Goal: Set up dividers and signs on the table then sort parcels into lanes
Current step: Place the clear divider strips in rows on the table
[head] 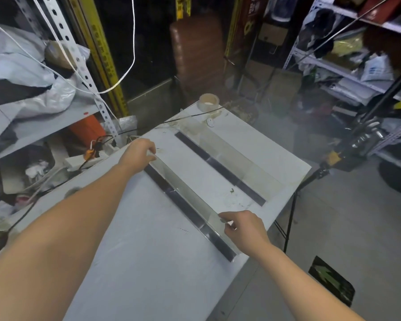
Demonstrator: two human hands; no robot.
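Observation:
Two clear acrylic dividers stand on dark base strips across the white table [130, 239]. The near divider [190, 195] runs from upper left to lower right. My left hand [138, 154] pinches its far top end. My right hand [243, 228] pinches its near top end. The far divider [232, 156] stands parallel to it, further right, with no hand on it. No parcels or signs lie on the table.
A roll of tape [208, 101] sits at the table's far corner. A cluttered metal shelf [56, 117] with bags stands to the left, another shelf [347, 72] at the right. A black stand [366, 128] and cables are on the floor to the right.

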